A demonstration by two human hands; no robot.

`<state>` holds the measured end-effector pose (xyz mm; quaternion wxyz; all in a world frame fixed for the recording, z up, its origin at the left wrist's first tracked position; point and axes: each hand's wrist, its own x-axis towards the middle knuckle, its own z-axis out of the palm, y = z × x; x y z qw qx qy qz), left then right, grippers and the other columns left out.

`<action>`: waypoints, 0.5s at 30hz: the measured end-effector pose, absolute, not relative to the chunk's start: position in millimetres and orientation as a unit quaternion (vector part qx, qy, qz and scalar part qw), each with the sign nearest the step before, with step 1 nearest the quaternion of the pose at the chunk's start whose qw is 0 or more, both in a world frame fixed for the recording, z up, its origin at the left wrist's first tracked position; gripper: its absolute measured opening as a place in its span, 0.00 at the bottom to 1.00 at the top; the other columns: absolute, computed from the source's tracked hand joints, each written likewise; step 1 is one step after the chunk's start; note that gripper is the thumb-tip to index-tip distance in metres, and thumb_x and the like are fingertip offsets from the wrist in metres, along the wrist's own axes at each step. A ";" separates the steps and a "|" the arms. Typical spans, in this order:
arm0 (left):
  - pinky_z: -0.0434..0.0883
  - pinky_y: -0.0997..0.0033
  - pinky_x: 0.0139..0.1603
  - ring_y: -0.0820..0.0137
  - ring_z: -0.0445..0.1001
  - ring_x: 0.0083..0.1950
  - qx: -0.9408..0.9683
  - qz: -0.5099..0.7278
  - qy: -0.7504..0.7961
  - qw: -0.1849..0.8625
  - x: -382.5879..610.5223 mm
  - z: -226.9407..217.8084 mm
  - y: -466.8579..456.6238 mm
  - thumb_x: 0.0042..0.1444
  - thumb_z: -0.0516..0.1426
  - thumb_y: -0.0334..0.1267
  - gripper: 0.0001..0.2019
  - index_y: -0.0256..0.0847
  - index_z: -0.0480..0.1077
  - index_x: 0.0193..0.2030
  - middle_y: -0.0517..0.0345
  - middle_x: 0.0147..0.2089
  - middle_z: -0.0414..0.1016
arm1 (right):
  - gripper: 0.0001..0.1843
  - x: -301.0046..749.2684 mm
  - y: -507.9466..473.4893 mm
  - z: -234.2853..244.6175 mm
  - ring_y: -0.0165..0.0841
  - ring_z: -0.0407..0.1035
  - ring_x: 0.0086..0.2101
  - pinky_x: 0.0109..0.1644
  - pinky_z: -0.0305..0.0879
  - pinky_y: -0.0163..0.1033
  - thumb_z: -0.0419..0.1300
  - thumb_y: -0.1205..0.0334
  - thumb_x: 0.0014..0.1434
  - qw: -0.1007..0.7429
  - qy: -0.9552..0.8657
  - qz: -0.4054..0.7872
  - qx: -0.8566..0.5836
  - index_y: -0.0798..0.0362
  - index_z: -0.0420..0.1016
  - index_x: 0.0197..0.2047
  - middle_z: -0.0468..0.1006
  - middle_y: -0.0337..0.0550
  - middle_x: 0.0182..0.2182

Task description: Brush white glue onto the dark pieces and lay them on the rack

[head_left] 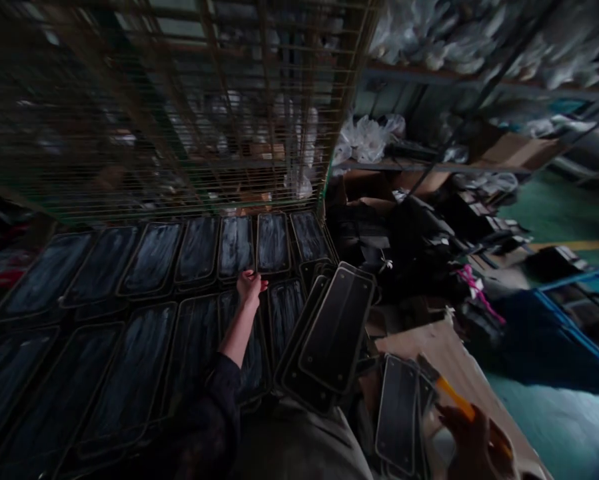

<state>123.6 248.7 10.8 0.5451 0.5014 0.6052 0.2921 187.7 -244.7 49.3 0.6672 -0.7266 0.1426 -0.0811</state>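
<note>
My left hand (250, 288) reaches forward over rows of black rectangular panels with rounded corners, its fingers curled together and nothing visible in them. Whitish streaks cover the panel (236, 241) just beyond it and many of its neighbours. At the lower right, my right hand (472, 437) is closed around the orange handle of a flat brush (446, 390), its dark end pointing up and left. Between the hands, a stack of panels (336, 330) without streaks leans at a tilt. A second, smaller stack of panels (398, 413) lies near the brush.
A wire mesh wall (204, 113) rises behind the panels. Flat cardboard (444, 347) lies under the brush. At right are a blue bin (564, 327), black bundles (404, 227) and pink cord (476, 287). Shelves with clear plastic bags (369, 140) stand behind.
</note>
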 end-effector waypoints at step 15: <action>0.70 0.74 0.29 0.69 0.74 0.27 0.864 0.016 0.268 0.426 26.1 21.4 67.7 0.50 0.59 0.60 0.22 0.42 0.68 0.38 0.62 0.26 0.72 | 0.36 125.5 -477.8 -51.2 0.38 0.75 0.25 0.28 0.69 0.38 0.52 0.30 0.54 0.368 0.242 -0.076 -0.895 0.56 0.76 0.45 0.79 0.43 0.24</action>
